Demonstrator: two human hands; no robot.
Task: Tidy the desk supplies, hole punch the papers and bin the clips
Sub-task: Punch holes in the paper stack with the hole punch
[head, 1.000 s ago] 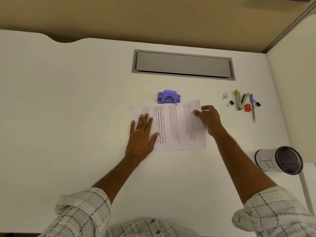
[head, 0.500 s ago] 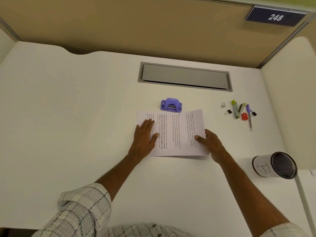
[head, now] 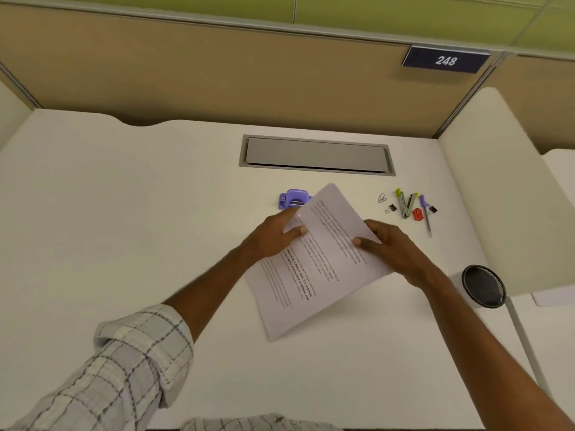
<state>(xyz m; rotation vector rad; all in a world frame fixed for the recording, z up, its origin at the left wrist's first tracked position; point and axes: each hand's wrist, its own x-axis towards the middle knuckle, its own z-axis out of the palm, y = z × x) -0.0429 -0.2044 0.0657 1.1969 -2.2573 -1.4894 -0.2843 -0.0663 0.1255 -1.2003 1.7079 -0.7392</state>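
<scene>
A stack of printed papers [head: 314, 275] is lifted off the white desk [head: 124, 228] and tilted, its top corner pointing away. My left hand [head: 273, 236] grips its left edge and my right hand [head: 389, 247] grips its right edge. Just behind the papers sits a purple hole punch [head: 292, 199], partly covered by the top corner. At the right lie a paper clip [head: 382, 198], two black binder clips [head: 390, 208], several pens and highlighters [head: 404, 203] and a small red item [head: 418, 214].
A black mesh cup [head: 483, 286] lies on its side at the right edge, next to a white divider [head: 497, 197]. A grey cable flap [head: 315, 155] is set in the desk behind the punch. The tan partition [head: 217, 73] carries a sign reading 248.
The papers lay flat on the desk under both hands; now both hands have raised them and turned them clockwise. The camera has tilted upward.
</scene>
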